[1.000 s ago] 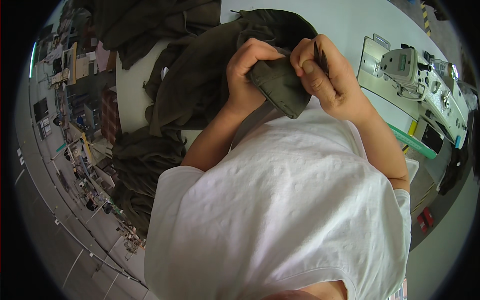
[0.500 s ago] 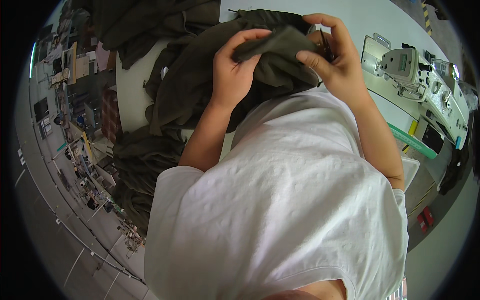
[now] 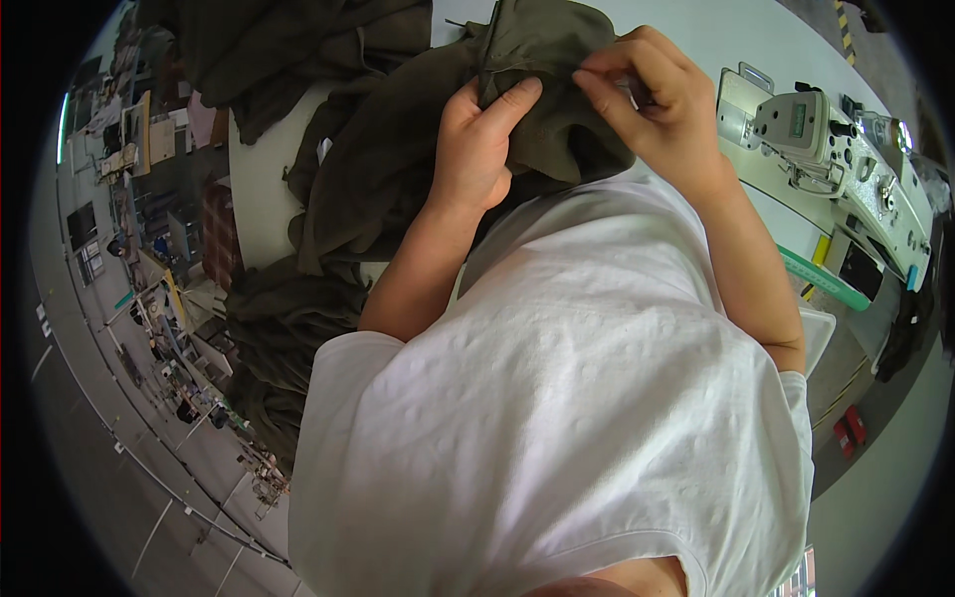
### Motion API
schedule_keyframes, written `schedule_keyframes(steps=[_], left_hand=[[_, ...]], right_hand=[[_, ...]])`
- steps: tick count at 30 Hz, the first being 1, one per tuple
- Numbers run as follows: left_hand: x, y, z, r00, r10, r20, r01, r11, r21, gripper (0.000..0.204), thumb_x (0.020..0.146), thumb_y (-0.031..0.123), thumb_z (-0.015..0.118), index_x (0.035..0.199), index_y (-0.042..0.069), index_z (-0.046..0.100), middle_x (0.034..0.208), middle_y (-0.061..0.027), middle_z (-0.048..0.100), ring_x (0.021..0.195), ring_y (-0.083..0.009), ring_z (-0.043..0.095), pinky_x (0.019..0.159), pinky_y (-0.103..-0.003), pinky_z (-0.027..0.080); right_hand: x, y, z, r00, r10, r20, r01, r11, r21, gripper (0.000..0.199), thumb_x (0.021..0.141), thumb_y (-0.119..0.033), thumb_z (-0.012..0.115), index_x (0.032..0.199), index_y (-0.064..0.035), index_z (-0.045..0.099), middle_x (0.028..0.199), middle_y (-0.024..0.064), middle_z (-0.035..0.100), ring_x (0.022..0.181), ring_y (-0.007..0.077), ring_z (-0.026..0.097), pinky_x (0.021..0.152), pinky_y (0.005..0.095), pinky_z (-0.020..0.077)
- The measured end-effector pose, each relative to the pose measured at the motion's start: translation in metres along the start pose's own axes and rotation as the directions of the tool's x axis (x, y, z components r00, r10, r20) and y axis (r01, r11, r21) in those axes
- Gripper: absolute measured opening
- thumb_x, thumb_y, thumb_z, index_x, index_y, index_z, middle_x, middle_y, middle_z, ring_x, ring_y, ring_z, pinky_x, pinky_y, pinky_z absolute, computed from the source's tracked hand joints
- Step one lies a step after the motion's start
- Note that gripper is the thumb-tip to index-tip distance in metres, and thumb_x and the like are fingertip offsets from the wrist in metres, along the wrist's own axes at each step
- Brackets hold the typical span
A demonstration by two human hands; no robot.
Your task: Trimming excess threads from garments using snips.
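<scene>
A dark olive garment [image 3: 388,149] lies bunched on the white table in front of me, part of it raised. My left hand [image 3: 477,144] grips that raised part, its thumb pressed along the cloth beside a dark edge strip. Just right of the fold, my right hand [image 3: 662,109] is closed, with thumb and fingertips pinched together close to the cloth. Whatever the pinch holds is too small to make out, and the curled fingers hide the palm.
To the right stands a pale sewing machine [image 3: 846,159], with a green strip [image 3: 824,279] below it. More olive cloth [image 3: 288,45] is heaped at the far left, and another pile [image 3: 293,318] hangs at the near left. The white tabletop [image 3: 264,169] shows between them.
My left hand has re-gripped the cloth with its thumb on top, and the fold now stands up further away. My right hand has left the cloth and pinched; the dark object by its fingers no longer shows.
</scene>
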State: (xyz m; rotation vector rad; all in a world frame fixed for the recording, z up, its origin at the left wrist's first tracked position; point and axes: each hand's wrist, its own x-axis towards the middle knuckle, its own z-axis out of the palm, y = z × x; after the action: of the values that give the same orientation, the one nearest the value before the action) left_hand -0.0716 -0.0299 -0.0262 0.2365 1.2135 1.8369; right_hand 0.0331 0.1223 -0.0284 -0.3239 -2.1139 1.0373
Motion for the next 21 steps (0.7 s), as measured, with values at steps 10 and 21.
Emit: schedule_keyframes(steps=[10,21], left_hand=[[0.002,-0.002,0.008,0.995,0.103,0.017,-0.104,0.987,0.121,0.021,0.091,0.007,0.057,0.109,-0.004,0.06,0.103,-0.0075,0.065,0.092,-0.0122,0.061,0.082,-0.026,0.049],[0.021,-0.001,0.001,0.843,0.49,0.222,-0.387,0.268,0.882,0.019,0.088,0.014,0.063,0.097,-0.003,0.064,0.074,-0.0071,0.067,0.069,-0.0108,0.06,0.065,-0.028,0.049]], right_hand=[[0.008,-0.008,0.003,0.9,0.289,0.326,-0.353,0.922,0.159,0.013,0.089,-0.012,0.064,0.091,0.0011,0.06,0.075,-0.0017,0.057,0.068,0.0063,0.052,0.06,0.0225,0.044],[0.011,-0.007,0.007,0.74,0.521,0.426,-0.667,0.651,0.363,0.015,0.093,-0.016,0.059,0.094,-0.0008,0.062,0.079,-0.004,0.057,0.074,0.0043,0.05,0.067,0.0215,0.0423]])
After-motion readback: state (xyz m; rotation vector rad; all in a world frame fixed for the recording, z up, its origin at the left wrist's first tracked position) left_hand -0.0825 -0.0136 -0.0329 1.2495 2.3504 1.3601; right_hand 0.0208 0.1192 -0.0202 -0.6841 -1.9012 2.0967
